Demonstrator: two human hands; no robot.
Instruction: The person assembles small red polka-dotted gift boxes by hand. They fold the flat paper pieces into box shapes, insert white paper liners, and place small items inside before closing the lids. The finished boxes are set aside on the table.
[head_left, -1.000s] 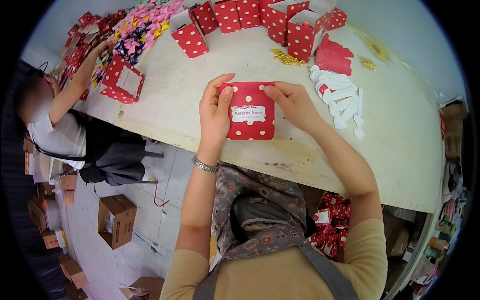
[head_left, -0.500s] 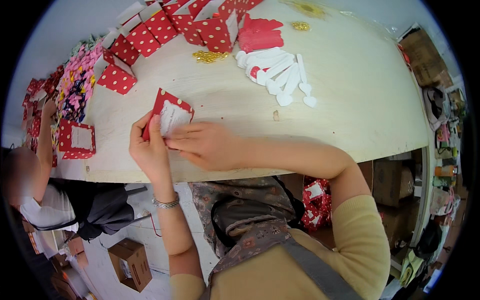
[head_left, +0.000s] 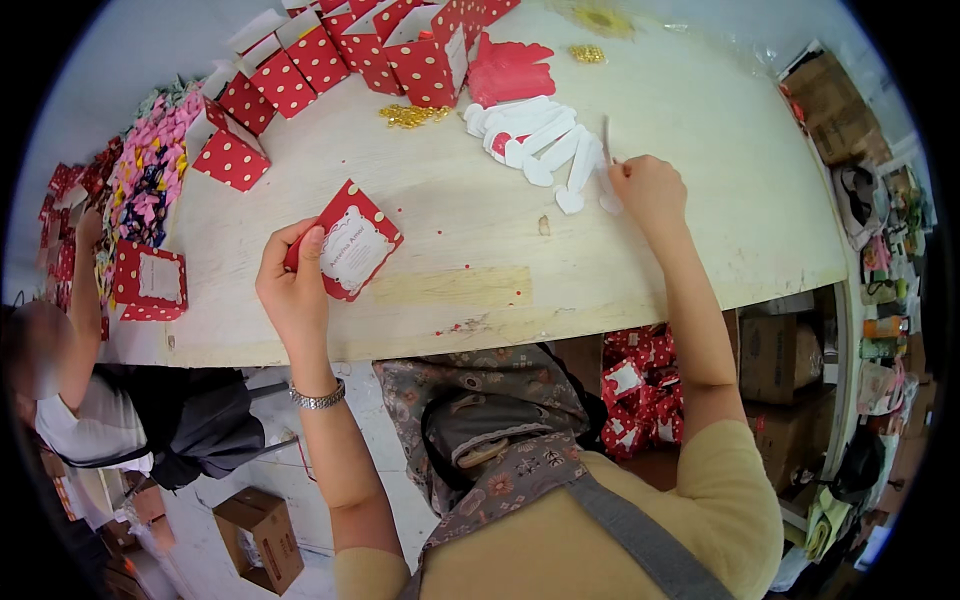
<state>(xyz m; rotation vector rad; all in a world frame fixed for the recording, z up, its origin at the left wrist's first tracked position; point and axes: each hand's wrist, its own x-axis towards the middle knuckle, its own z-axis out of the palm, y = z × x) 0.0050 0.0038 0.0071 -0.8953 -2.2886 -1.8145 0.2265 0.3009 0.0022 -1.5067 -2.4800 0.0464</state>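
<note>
My left hand [head_left: 298, 268] grips a folded red box [head_left: 382, 252] with cream dots and a white scalloped label, thumb on its front face. It is tilted above the table at left of centre. Off to the right, my right hand [head_left: 652, 190] is closed, pinching a white paper strip [head_left: 606, 142] that is raised and blurred. Beside that hand lies a loose pile of white paper strips [head_left: 548, 135] with heart-shaped ends. Behind the pile are stacked red scalloped paper pieces [head_left: 510, 72].
Several open dotted boxes [head_left: 428, 62] line the back left. Gold ties [head_left: 415, 116] lie before them, and another gold bundle [head_left: 588, 53] lies farther back. Colourful bows [head_left: 145, 170] are heaped at left, near a co-worker's arm [head_left: 85, 280]. Red dotted packages [head_left: 640, 390] sit below the table.
My right hand has left the box, moved right to the white strips and taken hold of one. My left hand still holds the box, its label now in fuller view.
</note>
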